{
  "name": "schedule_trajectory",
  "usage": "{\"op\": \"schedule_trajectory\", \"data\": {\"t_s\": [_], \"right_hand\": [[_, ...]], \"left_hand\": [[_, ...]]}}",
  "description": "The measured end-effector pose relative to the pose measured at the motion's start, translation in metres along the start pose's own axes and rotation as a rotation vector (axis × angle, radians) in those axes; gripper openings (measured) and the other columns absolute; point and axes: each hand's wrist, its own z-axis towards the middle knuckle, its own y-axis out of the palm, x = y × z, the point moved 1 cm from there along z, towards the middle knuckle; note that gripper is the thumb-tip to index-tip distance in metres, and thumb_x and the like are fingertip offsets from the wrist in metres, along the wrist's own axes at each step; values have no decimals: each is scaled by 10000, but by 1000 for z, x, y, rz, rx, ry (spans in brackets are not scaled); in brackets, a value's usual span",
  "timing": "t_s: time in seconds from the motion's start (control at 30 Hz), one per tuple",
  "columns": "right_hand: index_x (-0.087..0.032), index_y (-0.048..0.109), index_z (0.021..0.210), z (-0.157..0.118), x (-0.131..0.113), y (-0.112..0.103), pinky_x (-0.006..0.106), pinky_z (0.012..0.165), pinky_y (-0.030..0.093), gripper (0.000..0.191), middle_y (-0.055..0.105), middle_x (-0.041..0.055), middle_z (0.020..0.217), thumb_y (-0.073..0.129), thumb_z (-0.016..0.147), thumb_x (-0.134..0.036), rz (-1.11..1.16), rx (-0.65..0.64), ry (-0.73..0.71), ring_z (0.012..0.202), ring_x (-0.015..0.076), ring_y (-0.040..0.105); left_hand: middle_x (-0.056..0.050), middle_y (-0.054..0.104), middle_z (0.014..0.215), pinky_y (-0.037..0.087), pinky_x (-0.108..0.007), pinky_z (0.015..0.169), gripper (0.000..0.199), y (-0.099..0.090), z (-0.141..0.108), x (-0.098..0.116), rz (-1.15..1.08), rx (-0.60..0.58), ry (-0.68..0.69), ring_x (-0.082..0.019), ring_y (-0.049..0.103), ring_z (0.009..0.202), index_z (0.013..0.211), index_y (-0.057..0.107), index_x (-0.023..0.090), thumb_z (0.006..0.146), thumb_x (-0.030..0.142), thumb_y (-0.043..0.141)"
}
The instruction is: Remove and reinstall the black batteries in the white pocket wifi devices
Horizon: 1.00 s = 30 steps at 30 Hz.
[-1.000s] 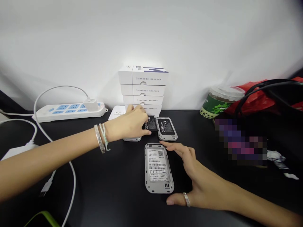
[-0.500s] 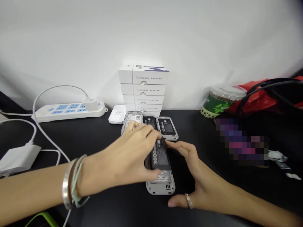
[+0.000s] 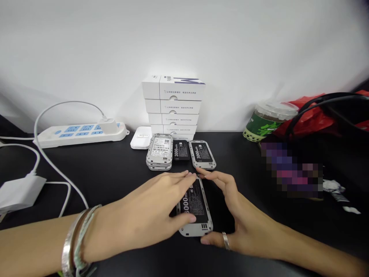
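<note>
A black 3000mAh battery [image 3: 196, 206] lies flat in the recess of a light grey device [image 3: 196, 230] on the black table. Over its left side is my left hand [image 3: 152, 204], fingers stretched out and thumb touching the battery face. My right hand [image 3: 242, 215] curves around the device's right side, fingertips at the top corner and thumb near the bottom corner, fingers apart. Beyond my hands, a stack of grey devices [image 3: 160, 152] with a label on top stands beside a loose black battery [image 3: 181, 150]. Right of these lies another device [image 3: 202, 154] with its battery fitted.
White boxes [image 3: 173, 107] are stacked against the wall, with thin white covers [image 3: 141, 137] to their left. A power strip [image 3: 82, 133], cables and a white adapter [image 3: 23, 191] occupy the left. At right stand a green drink cup [image 3: 266, 121] and a red bag [image 3: 309, 119].
The battery, tilted and partly out before, now lies flat in the device. My left hand has flattened and moved slightly down and left, uncovering the stack of devices.
</note>
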Motion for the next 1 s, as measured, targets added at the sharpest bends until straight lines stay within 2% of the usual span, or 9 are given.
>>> {"op": "schedule_trajectory", "data": {"t_s": [0.2,0.3,0.4,0.5,0.57,0.63,0.73,0.87,1.0], "right_hand": [[-368,56,1515,11,-13,4,598,1068,482,1119,379,153,1492,862,739,-410,-82,-31,-82,1366,409,473],[-357,168,1435,15,-18,5,578,1027,523,1058,469,125,1392,899,671,-406,-20,12,-61,1284,386,547],[-358,223,1383,12,-10,-16,514,986,581,1032,483,111,1394,924,627,-415,101,85,4,1265,366,589],[-367,289,1260,13,13,-57,481,1017,578,878,499,93,1433,915,647,-414,136,172,39,1290,357,601],[-331,362,1152,21,35,-83,530,1035,559,816,532,107,1407,932,577,-433,70,210,154,1297,405,585],[-321,330,1045,33,55,-100,581,940,594,821,522,127,1459,945,516,-452,177,216,296,1191,415,641],[-307,273,956,54,76,-105,620,925,581,839,502,156,1516,961,500,-454,259,190,374,1128,382,668],[-305,256,934,70,87,-99,649,1051,494,817,497,164,1548,951,532,-459,240,161,315,1311,390,570],[-307,316,994,73,92,-97,591,1042,529,794,451,172,1598,951,543,-462,219,106,274,1367,394,538]], "left_hand": [[-245,465,1558,418,-470,1216,661,11,-5,9,156,-7,53,-346,449,1465,1520,413,17,1004,393,587],[-213,428,1583,452,-474,1194,662,6,-7,12,125,-10,56,-339,434,1472,1544,401,68,1004,404,586],[-124,477,1583,510,-454,1145,646,-13,-15,8,94,53,59,-307,516,1425,1575,371,197,1011,435,576],[-56,654,1428,547,-437,1083,467,-38,-22,-11,112,185,-11,-284,659,1265,1461,513,262,1032,444,529],[-56,730,1271,574,-427,1007,397,-51,-21,-31,151,245,-54,-281,713,1133,1327,605,249,1010,483,552],[-74,735,1201,573,-426,959,411,-60,-16,-52,200,270,-61,-289,712,1073,1242,633,228,966,532,608],[-103,664,1331,518,-439,1035,576,-69,-5,-76,218,241,-34,-311,655,1179,1304,591,216,896,611,685],[-97,583,1470,458,-450,1112,777,-73,6,-94,173,119,-83,-325,602,1274,1422,512,241,824,685,731],[-95,528,1536,420,-450,1154,868,-72,11,-103,142,63,-85,-333,560,1334,1490,442,254,802,683,752]]}}
